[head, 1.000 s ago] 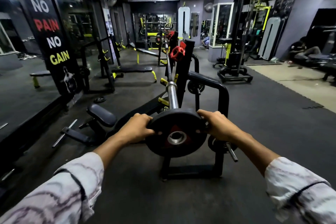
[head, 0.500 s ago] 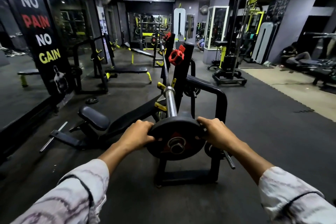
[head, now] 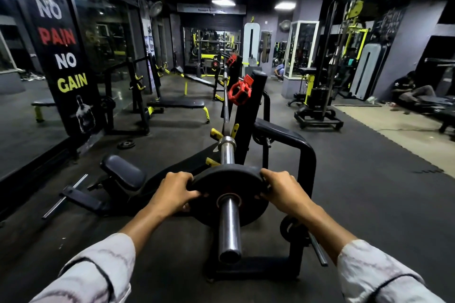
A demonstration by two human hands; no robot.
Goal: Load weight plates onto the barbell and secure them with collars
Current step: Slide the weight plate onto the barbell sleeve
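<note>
A black weight plate [head: 209, 184] sits partway along the chrome sleeve of the barbell [head: 229, 226], which runs away from me on a black rack. My left hand [head: 172, 193] grips the plate's left rim and my right hand [head: 283, 189] grips its right rim. The sleeve's near end sticks out toward me through the plate's hole. A red collar [head: 240, 91] hangs on the rack upright [head: 248, 128] beyond the plate. A second red collar [head: 231, 59] shows at the bar's far end.
A decline bench [head: 123, 174] lies left of the bar. A small plate [head: 126, 144] rests on the floor near a "NO PAIN NO GAIN" banner [head: 64, 61]. Smaller plates hang on a rack peg [head: 291, 227] under my right wrist. People sit far right.
The plate has slid from the sleeve's tip further onto the sleeve, away from me, with both hands pushing it. The bare sleeve end now shows in front of the plate.
</note>
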